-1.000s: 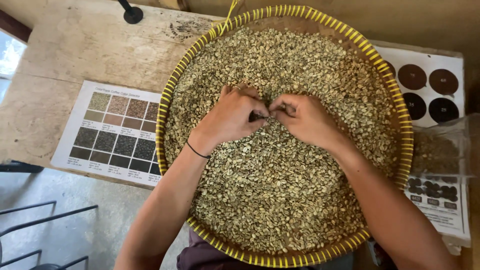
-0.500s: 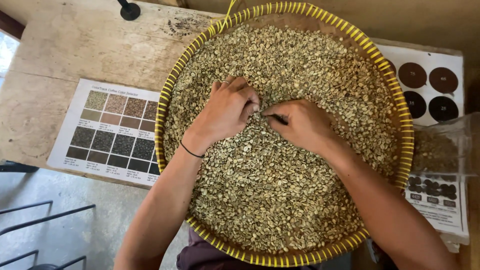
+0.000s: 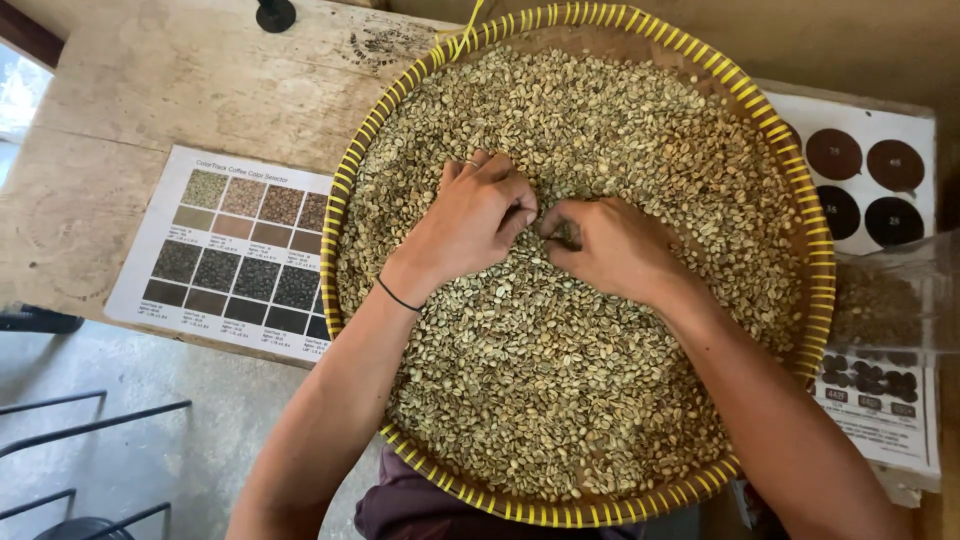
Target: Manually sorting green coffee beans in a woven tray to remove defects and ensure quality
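Head view: my left hand [image 3: 470, 222] and right hand [image 3: 612, 247] rest knuckles-up on pale green coffee beans [image 3: 560, 400] filling a round woven tray [image 3: 822, 250] with yellow-bound rim. Both hands' fingers curl narrowly, fingertips nearly meeting; whether either pinches a bean I cannot tell. Step, as judged: picking through beans. Colour chart [image 3: 240, 255] lies left.

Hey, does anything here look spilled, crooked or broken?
Nothing stands out. The beans all sit inside the tray, none on the table. Both hands rest in the beans. The chart lies flat, slightly askew.
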